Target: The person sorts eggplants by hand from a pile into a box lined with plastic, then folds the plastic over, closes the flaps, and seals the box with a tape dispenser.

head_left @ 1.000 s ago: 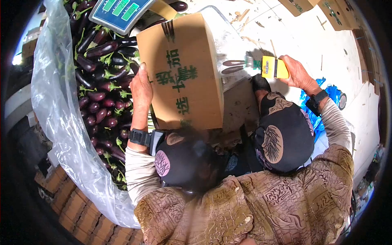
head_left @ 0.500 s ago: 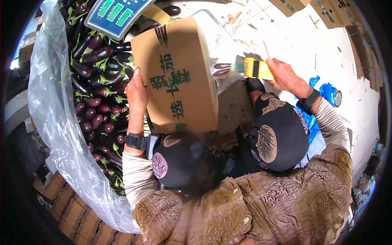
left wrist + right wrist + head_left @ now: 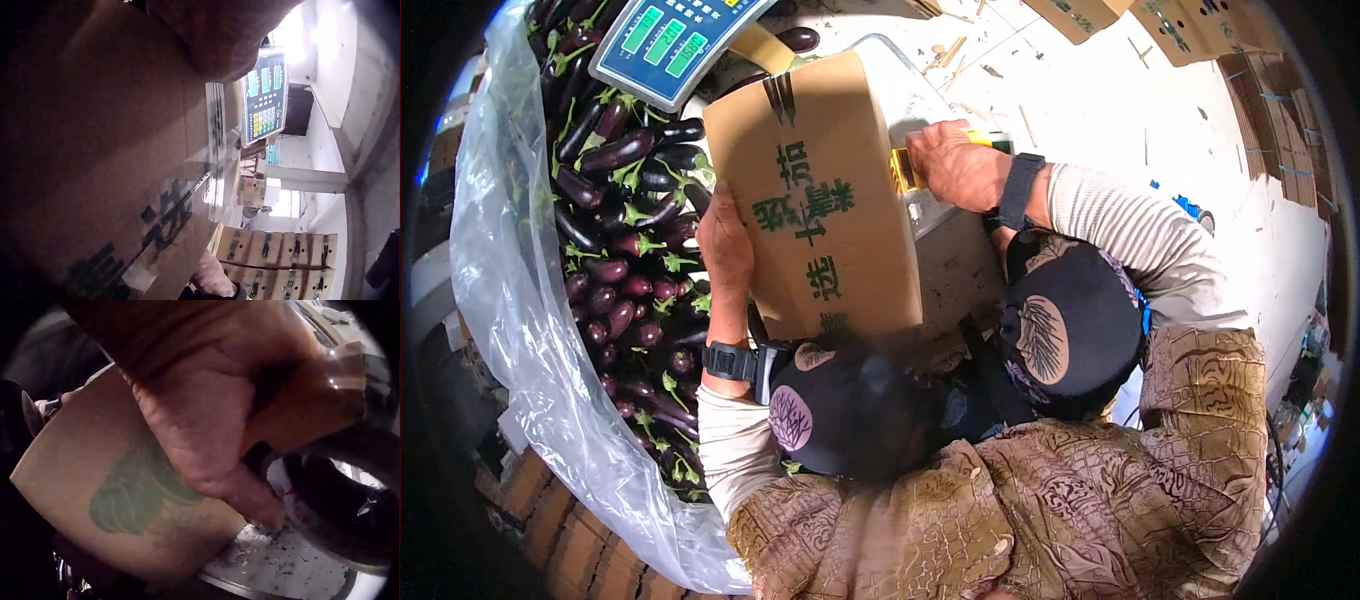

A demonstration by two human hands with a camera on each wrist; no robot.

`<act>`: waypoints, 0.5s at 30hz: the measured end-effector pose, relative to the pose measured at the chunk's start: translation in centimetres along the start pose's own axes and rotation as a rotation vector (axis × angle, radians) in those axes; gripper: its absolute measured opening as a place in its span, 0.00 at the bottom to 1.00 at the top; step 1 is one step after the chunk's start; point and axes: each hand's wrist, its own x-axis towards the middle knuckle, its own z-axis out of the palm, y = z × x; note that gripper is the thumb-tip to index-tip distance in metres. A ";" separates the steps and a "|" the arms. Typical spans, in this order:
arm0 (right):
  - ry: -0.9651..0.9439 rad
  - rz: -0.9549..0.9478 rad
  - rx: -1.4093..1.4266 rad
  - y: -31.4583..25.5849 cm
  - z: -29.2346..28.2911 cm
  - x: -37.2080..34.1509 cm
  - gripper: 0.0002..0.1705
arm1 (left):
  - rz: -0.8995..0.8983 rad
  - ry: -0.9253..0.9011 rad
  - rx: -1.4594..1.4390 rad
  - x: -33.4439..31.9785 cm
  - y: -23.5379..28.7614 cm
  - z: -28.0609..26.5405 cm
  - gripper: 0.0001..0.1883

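In the head view a closed cardboard box [image 3: 820, 200] with green printed characters stands tilted over the person's legs. The left hand [image 3: 726, 240] rests along its left side, fingers partly hidden behind the edge. Curled round a yellow tape dispenser [image 3: 903, 172], the right hand [image 3: 956, 165] is at the box's right side. The right wrist view shows that hand [image 3: 206, 406] gripping the dispenser, with the tape roll [image 3: 350, 512] beside the thumb and a green print on the box face [image 3: 131, 494]. Clear tape [image 3: 215, 125] lies along the box edge in the left wrist view.
Many eggplants [image 3: 615, 270] lie at the left behind a clear plastic sheet [image 3: 530, 330]. A blue scale display [image 3: 670, 45] stands at the upper left. Beyond the box is a metal-edged platform [image 3: 885, 60]. More cardboard boxes [image 3: 1190, 25] are at the upper right.
The right hand has moved left with the tape dispenser, from away over the floor to the box's right side. The left hand stays on the box, and both have shifted slightly left in view.
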 end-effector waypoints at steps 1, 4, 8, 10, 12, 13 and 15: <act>0.005 0.009 -0.001 -0.4 0.4 -0.2 0.13 | -0.067 -0.008 -0.013 -0.1 0.3 -0.1 0.33; 0.133 0.080 0.033 -0.7 1.3 0.4 0.06 | -0.035 -0.021 -0.033 0.4 -0.3 -0.2 0.33; 0.143 -0.015 0.060 -0.6 1.9 1.8 0.06 | 0.039 -0.015 -0.105 0.6 -1.7 0.3 0.33; 0.217 -0.191 -0.168 -0.9 3.3 4.0 0.08 | -0.008 -0.027 -0.024 1.0 -1.2 0.1 0.32; 0.139 -0.044 -0.021 -0.8 3.5 4.2 0.08 | 0.044 0.075 -0.264 0.7 -2.5 1.3 0.32; 0.253 -0.018 0.046 -0.3 5.3 3.4 0.07 | -0.073 -0.057 -0.425 0.4 -2.2 0.6 0.32; 0.239 -0.035 0.692 4.2 4.0 -0.1 0.14 | -0.091 -0.088 -0.489 0.6 -2.0 0.5 0.32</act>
